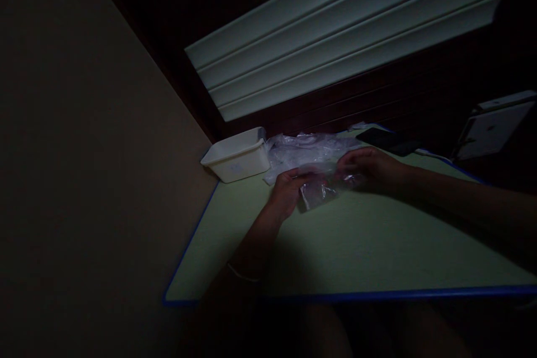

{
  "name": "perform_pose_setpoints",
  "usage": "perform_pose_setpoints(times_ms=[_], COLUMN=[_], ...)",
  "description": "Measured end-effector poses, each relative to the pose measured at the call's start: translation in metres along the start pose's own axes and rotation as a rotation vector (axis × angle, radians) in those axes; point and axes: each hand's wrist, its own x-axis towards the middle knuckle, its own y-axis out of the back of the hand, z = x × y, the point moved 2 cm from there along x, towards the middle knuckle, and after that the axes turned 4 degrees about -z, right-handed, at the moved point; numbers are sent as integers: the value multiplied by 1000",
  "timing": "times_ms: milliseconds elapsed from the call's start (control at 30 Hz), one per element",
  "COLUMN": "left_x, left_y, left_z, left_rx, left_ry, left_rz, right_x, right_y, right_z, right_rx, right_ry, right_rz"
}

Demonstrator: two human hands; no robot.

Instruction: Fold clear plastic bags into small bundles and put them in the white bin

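Note:
A clear plastic bag [319, 192] is stretched between my two hands, above the pale green tabletop. My left hand [287, 194] is closed on its left side, thumb laid across the plastic. At the other end, the fingers of my right hand [369, 165] pinch the bag's upper right part. The plastic looks thin and shiny; the dim light hides whether anything is inside. Just behind the hands lies a spread of crumpled clear plastic bags [308, 146].
A white plastic bin [238, 156] stands at the back left, against the wall. Toward the back right lies a dark flat object [388, 141] with a pale cable nearby. Blue edging [377, 295] borders the green table [377, 246]. A white device [490, 130] leans at far right.

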Motion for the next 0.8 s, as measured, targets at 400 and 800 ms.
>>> perform_pose_setpoints(times_ms=[400,800], left_x=[-9,-21], left_y=[-8,-22], left_z=[4,9], left_rx=[418,454], left_ry=[-56,39], left_rz=[-101,-284], right_x=[1,-14], right_y=[-3,-22], right_z=[-8,-13], right_rx=[-263,-467], right_ry=[28,-87], right_rz=[-124,-354])
